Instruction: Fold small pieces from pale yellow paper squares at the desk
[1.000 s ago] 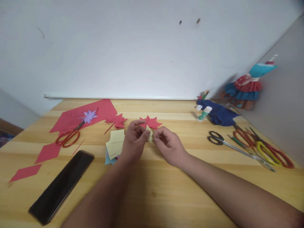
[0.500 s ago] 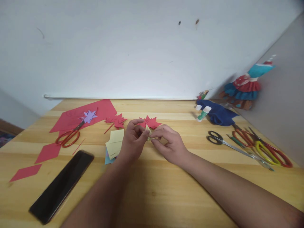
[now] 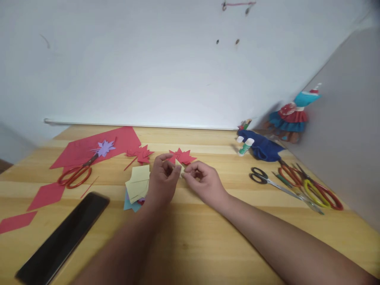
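Between both hands is a small folded piece of yellow paper [image 3: 178,164], its pointed tip sticking up. My left hand [image 3: 164,178] pinches it between thumb and fingers. On the other side, my right hand [image 3: 204,180] closes thumb and fingertips at the paper's lower right edge. Just behind the hands lies a red paper star [image 3: 185,155], partly covered by my left fingers. Another red paper star [image 3: 142,153] rests to the left. Beside my left wrist is a stack of yellow paper squares [image 3: 138,182] on top of blue paper [image 3: 129,202].
At left are red paper sheets [image 3: 71,148], a purple paper star [image 3: 106,148], red-handled scissors [image 3: 75,176] and a black phone [image 3: 65,237]. At right lie black-handled scissors [image 3: 259,175], yellow-handled scissors [image 3: 316,194], a glue stick [image 3: 246,147], blue cloth [image 3: 263,146] and a paper doll [image 3: 292,111].
The view has shifted slightly, so the tabletop things appear farther left. My right fingers have drawn closer together at the yellow paper, which both hands still hold.
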`<action>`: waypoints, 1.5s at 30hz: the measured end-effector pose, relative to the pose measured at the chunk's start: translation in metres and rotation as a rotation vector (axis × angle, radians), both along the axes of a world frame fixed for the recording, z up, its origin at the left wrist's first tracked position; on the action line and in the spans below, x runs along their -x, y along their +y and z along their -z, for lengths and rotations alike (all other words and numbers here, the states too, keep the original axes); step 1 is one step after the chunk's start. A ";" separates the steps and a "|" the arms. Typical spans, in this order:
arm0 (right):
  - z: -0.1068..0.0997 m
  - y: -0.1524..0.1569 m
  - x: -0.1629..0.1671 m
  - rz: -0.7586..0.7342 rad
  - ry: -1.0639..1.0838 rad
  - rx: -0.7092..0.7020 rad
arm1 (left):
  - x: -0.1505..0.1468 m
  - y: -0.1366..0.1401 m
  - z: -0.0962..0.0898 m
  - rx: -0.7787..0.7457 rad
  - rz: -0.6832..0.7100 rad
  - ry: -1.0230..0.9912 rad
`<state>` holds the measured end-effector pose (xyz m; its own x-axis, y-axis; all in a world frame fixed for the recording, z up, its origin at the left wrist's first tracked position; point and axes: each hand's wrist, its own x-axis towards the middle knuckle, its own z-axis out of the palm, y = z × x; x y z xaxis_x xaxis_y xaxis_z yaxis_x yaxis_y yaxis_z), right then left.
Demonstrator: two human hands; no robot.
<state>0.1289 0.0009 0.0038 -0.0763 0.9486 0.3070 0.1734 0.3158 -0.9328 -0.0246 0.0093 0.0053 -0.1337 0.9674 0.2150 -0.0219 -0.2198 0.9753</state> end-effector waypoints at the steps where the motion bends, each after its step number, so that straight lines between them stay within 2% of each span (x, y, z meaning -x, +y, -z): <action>1: 0.001 0.000 0.000 0.015 -0.002 0.002 | 0.000 0.000 0.000 0.000 -0.006 0.007; 4: 0.003 0.002 -0.001 0.039 -0.042 -0.033 | 0.000 -0.001 0.001 0.005 -0.024 0.015; 12: 0.001 0.001 -0.005 0.054 -0.207 -0.265 | 0.001 -0.001 0.003 -0.055 -0.001 -0.005; 18: -0.003 -0.001 -0.006 0.070 -0.281 -0.293 | 0.001 -0.004 0.003 -0.130 0.012 0.037; 25: -0.007 -0.004 -0.010 0.058 -0.396 -0.463 | 0.000 -0.003 0.002 -0.075 0.043 -0.002; 27: -0.008 -0.006 -0.009 0.062 -0.359 -0.403 | 0.000 -0.003 0.003 -0.076 0.051 0.014; 31: -0.008 -0.009 -0.004 0.056 -0.219 -0.095 | -0.002 -0.004 0.006 -0.110 0.075 0.035; 33: -0.008 -0.010 -0.002 0.063 -0.163 -0.022 | -0.003 -0.005 0.005 -0.099 0.082 0.023; 39: -0.006 -0.006 0.001 -0.007 -0.008 0.016 | -0.003 -0.004 -0.002 -0.024 0.084 -0.056; 42: -0.003 -0.005 0.002 -0.042 -0.008 -0.020 | -0.001 -0.002 -0.006 0.004 0.078 -0.099; 45: 0.000 -0.004 0.002 -0.017 -0.016 -0.001 | 0.000 -0.001 -0.007 0.030 0.086 -0.104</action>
